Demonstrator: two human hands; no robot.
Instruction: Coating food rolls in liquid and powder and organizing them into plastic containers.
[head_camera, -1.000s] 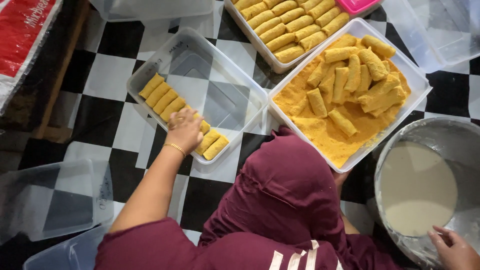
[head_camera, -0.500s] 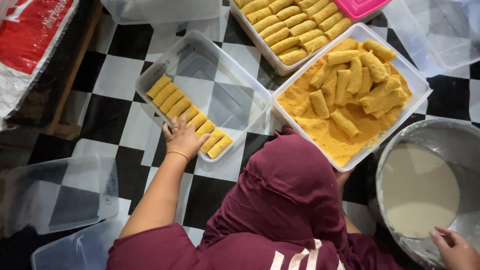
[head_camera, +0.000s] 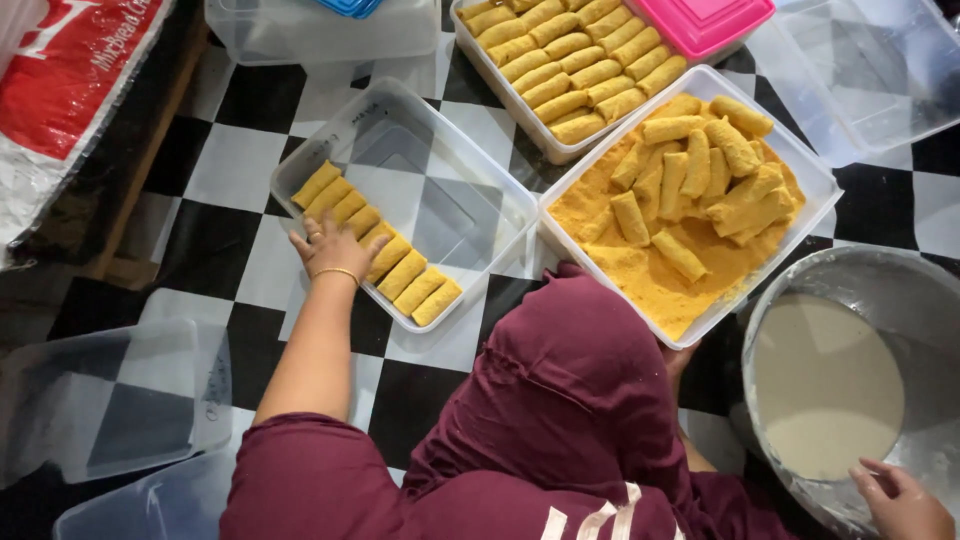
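My left hand (head_camera: 335, 250) lies palm down, fingers spread, on a row of yellow breaded rolls (head_camera: 405, 275) in a clear plastic container (head_camera: 440, 150). It rests near the middle of the row at the container's near edge. A gold bangle is on that wrist. My right hand (head_camera: 900, 500) rests at the rim of a metal bowl (head_camera: 900, 275) of pale batter (head_camera: 825, 385), partly cut off by the frame. A maroon head covering (head_camera: 570, 390) hides the space between my arms.
A white tray of orange crumbs (head_camera: 670, 285) holds several rolls. Behind it is a container packed with rolls (head_camera: 560, 65) and a pink lid (head_camera: 710, 20). Empty clear tubs (head_camera: 110, 400) stand on the checkered floor at left; a red and white bag (head_camera: 70, 90) lies far left.
My left hand has slid a little toward the near edge of the row, uncovering more rolls on its right. My right hand has stayed at the bowl's rim.
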